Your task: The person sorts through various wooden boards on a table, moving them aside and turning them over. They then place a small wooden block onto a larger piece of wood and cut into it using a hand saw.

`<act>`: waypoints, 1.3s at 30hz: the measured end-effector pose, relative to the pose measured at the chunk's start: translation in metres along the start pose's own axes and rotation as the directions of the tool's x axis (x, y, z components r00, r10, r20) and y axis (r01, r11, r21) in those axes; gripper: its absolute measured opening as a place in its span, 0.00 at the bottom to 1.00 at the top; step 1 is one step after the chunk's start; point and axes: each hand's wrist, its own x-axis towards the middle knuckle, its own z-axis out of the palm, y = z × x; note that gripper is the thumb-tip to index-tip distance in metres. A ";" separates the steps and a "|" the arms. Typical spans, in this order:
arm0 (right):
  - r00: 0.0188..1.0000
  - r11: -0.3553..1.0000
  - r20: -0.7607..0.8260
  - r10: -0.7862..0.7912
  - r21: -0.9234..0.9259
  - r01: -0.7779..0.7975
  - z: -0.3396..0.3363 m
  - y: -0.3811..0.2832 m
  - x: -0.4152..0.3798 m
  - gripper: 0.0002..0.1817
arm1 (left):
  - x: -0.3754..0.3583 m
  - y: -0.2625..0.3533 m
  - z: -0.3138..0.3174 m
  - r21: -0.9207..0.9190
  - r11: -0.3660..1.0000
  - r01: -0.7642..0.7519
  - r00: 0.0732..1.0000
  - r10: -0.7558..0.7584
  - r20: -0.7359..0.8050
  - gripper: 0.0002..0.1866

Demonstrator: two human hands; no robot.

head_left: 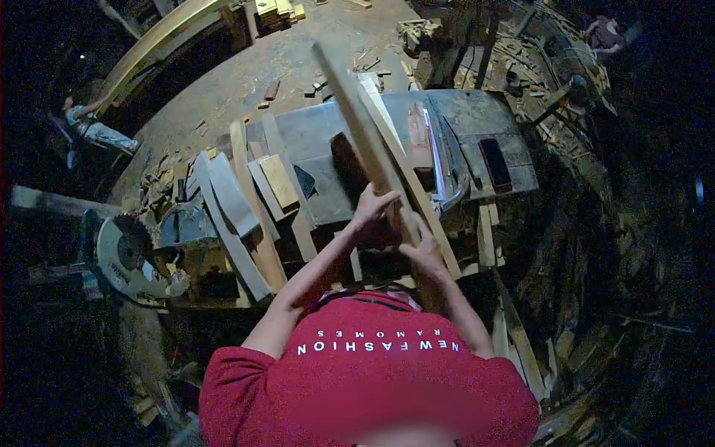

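Observation:
A long wooden board point(357, 127) slants up and away over the workbench point(316, 123), its far end blurred. My left hand point(372, 206) is closed around the board's left side, close to its near end. Lower and to the right, my right hand point(421, 247) grips the same board near its end; some fingers are hidden. Just right of it a pale plank point(424, 212) runs across the bench. A dark block point(344, 158) is partly behind the held board.
Several boards, including a curved plank point(231, 195), lie at the bench's left. A circular saw point(126, 257) sits farther left. On the right are a phone point(494, 162) and a reddish wood piece point(419, 141). Two people are in the background, a seated person point(100, 132) at left.

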 end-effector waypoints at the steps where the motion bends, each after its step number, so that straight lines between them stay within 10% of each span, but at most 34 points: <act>1: 0.997 0.992 -0.064 -0.034 -0.121 0.026 -0.004 0.008 0.013 0.45 | 0.006 0.026 0.003 0.079 0.996 0.043 0.998 -0.047 0.043 0.30; 4: 0.984 0.992 -0.142 -0.105 -0.078 0.094 -0.020 0.020 0.058 0.45 | 0.028 0.027 0.008 0.233 0.952 -0.198 0.956 0.240 -0.168 0.37; 14: 0.897 0.847 -0.198 -0.396 -0.456 0.274 -0.016 0.126 0.139 0.48 | 0.002 0.124 -0.064 0.478 0.821 -0.310 0.871 0.447 -0.203 0.31; 18: 0.988 0.797 -0.119 0.100 -0.585 -0.151 -0.038 0.043 0.117 0.44 | 0.004 0.132 -0.065 0.490 0.800 -0.347 0.832 0.504 -0.233 0.37; 20: 0.991 0.812 -0.134 0.005 -0.578 -0.082 -0.040 0.054 0.118 0.42 | -0.012 0.159 -0.050 0.731 0.566 -0.381 0.684 0.704 -0.189 0.45; 21: 0.991 0.810 -0.132 -0.004 -0.582 -0.075 -0.039 0.055 0.118 0.42 | -0.025 0.187 -0.046 0.842 0.262 -0.472 0.428 0.903 -0.041 0.53; 34: 0.932 0.869 -0.200 -0.303 -0.460 0.183 -0.030 0.089 0.124 0.43 | -0.014 0.205 -0.066 0.826 0.378 -0.418 0.436 0.881 -0.183 0.54; 39: 0.981 0.892 -0.159 -0.113 -0.450 0.030 -0.030 0.089 0.124 0.41 | -0.007 0.211 -0.072 0.804 0.423 -0.418 0.457 0.863 -0.217 0.55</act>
